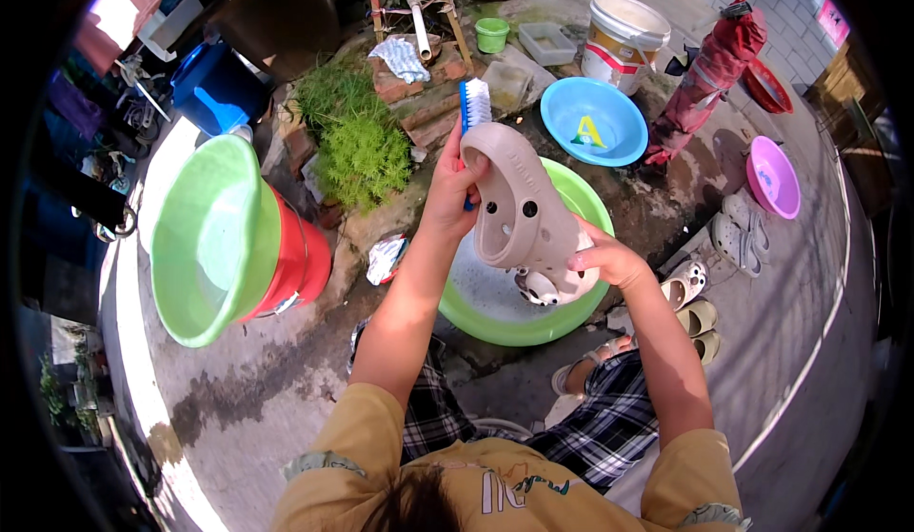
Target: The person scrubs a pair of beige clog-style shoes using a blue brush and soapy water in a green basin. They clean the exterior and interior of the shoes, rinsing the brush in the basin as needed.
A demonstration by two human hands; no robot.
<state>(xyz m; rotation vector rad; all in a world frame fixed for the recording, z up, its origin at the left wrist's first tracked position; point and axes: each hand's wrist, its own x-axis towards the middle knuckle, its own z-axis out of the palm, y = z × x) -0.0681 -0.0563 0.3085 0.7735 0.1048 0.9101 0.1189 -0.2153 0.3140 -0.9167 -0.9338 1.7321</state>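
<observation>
A beige clog (533,213) with round holes and a dog-face charm is held up over a green basin (495,330) of sudsy water. My right hand (609,258) grips it near the toe, thumb on top. Closed around a blue scrub brush (466,108), my left hand (449,194) is beside the clog's heel end, its fingers touching the strap. White bristles show above that hand, while part of the brush's blue body is hidden by fingers and clog.
A green basin (205,237) tilts against a red bucket (300,256) at left. Beyond the suds stand a blue basin (595,118) and a white bucket (624,37). To the right are a pink basin (773,178), a wrapped red umbrella (705,80) and several clogs (731,237).
</observation>
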